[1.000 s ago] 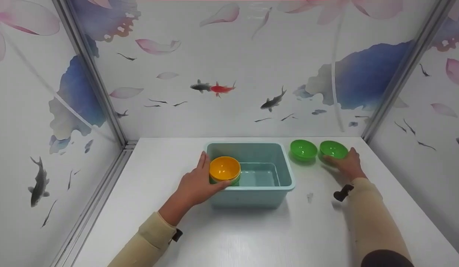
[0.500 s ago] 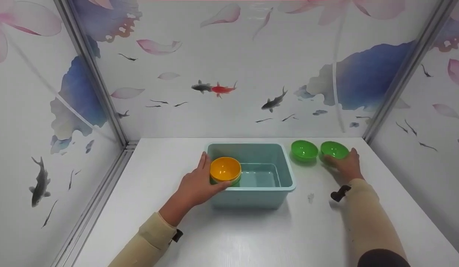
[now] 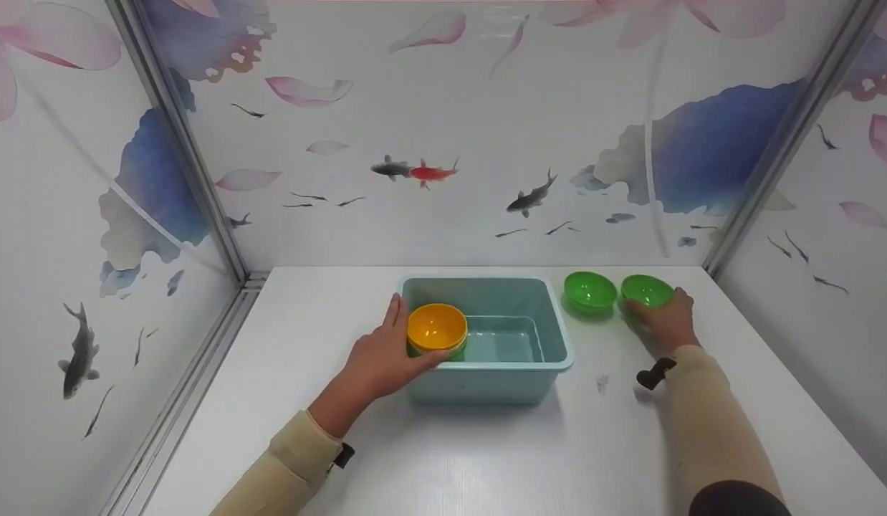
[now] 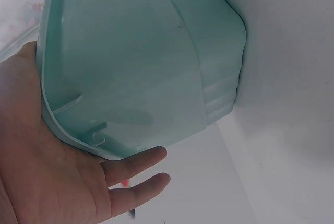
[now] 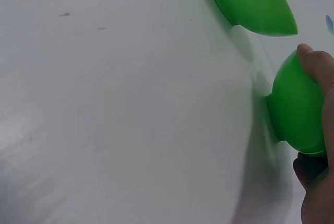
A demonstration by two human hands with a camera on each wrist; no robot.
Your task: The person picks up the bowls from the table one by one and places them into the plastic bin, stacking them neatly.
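A light teal plastic basin [image 3: 486,387] stands mid-table. My left hand [image 3: 379,358] holds its near left corner, thumb over the front rim and fingers along the left side; in the left wrist view two fingers [image 4: 136,165] extend straight outside it. An orange bowl [image 3: 436,326] sits inside the basin at its left end, stacked on a paler bowl and a green one, which show only as rims beneath. At the table's back right, my right hand [image 3: 667,319] grips a green bowl [image 5: 297,106] by its rim, the thumb on its near side.
A second green bowl [image 5: 253,2] stands upright on the white table [image 3: 486,459], left of the gripped one and just right of the basin. White panels printed with fish and petals enclose the table's back and sides.
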